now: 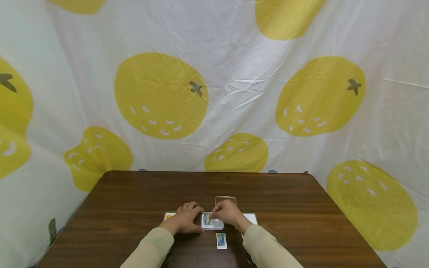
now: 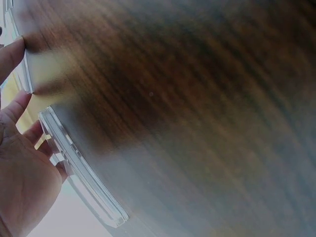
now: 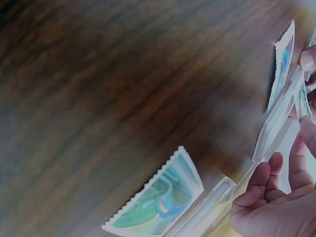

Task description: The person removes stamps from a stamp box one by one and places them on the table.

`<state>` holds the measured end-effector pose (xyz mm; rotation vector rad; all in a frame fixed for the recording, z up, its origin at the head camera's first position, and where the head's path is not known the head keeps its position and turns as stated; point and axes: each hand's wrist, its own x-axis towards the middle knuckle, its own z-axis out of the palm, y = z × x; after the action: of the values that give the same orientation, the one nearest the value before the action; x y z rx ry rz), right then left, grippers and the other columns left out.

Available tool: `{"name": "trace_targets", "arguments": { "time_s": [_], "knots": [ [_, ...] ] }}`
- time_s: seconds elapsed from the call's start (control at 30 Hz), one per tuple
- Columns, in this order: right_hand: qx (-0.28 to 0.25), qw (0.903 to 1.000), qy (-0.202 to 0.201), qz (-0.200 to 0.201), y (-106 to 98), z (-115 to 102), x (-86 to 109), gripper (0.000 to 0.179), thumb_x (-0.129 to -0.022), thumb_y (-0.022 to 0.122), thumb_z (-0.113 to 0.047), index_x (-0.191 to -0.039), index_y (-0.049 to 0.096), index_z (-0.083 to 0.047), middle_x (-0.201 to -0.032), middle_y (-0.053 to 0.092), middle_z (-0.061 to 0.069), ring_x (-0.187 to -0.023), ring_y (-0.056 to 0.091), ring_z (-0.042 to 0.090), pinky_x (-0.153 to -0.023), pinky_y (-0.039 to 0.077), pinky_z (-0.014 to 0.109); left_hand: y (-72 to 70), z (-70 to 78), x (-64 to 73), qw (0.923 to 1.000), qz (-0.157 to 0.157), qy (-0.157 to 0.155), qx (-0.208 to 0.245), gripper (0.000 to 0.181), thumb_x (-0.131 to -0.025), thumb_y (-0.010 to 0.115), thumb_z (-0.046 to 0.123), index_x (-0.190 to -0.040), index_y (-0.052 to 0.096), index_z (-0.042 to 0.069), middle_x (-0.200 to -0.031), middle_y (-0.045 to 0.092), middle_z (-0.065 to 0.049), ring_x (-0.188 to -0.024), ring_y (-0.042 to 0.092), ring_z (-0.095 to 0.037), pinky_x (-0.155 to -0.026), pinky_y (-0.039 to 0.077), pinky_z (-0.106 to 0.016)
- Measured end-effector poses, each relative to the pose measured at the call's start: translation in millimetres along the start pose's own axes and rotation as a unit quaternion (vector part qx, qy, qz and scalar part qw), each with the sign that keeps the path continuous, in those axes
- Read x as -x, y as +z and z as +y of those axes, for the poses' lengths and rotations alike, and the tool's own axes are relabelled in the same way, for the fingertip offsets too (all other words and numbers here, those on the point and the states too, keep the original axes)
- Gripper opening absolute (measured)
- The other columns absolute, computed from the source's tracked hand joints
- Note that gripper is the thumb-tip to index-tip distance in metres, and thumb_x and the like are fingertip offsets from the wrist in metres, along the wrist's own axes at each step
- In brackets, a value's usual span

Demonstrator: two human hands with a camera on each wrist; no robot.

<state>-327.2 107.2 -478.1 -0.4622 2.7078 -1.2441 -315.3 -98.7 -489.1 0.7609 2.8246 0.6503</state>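
Head view: wooden table (image 1: 134,208), lemon-print cloth (image 1: 161,96) behind.

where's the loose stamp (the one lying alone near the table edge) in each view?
Head: loose stamp at bottom centre, between the sleeves, nearer the camera than the clear case.
Left wrist: not in view.
Right wrist: likely the stamp at bottom centre, beside the case edge.
Shared landmark: the clear case.

A dark brown wooden desk (image 1: 134,208) with rounded corners carries a few small things near its front edge. A clear plastic case (image 1: 226,199) lies flat toward the middle. In front of it lies a white-framed card holder (image 1: 214,224), and nearest the edge a small picture card (image 1: 221,241) lies face up.
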Motion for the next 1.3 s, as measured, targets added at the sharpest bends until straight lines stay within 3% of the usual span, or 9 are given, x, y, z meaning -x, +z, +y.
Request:
{"name": "trace_targets", "arguments": {
  "time_s": [0.3,0.97,1.3],
  "knots": [
    [-0.045,0.9988,0.016,-0.014,-5,0,3.8,0.013,-0.083,0.079,-0.016,-0.079,0.073,-0.004,-0.076,0.066,-0.004,-0.071,0.052,0.012,-0.066,0.043,0.028,-1.7,0.4,-0.1,1.0000,0.001,0.001,0.004,0.053,-0.081,0.079,0.037,-0.122,0.057,0.013,-0.136,0.043,-0.014,-0.131,0.036,-0.041,-0.105,0.029,-0.061],
    [-0.072,0.9963,0.039,-0.025,-15,-3,10.8,0.013,-0.084,0.078,-0.018,-0.084,0.075,-0.006,-0.090,0.069,-0.001,-0.085,0.056,0.014,-0.078,0.045,0.033,-0.1,-0.2,-0.9,1.0000,0.005,-0.001,0.006,0.051,-0.080,0.081,0.035,-0.120,0.058,0.013,-0.135,0.044,-0.014,-0.131,0.036,-0.041,-0.105,0.029,-0.062],
    [-0.076,0.9960,0.030,-0.036,-15,-1,16.7,0.014,-0.084,0.079,-0.018,-0.084,0.073,-0.005,-0.097,0.069,0.000,-0.095,0.058,0.017,-0.089,0.045,0.044,1.3,-1.8,-1.6,1.0000,0.002,0.002,0.005,0.052,-0.081,0.081,0.036,-0.121,0.057,0.014,-0.136,0.043,-0.014,-0.131,0.035,-0.041,-0.105,0.028,-0.062]
  ]
}}
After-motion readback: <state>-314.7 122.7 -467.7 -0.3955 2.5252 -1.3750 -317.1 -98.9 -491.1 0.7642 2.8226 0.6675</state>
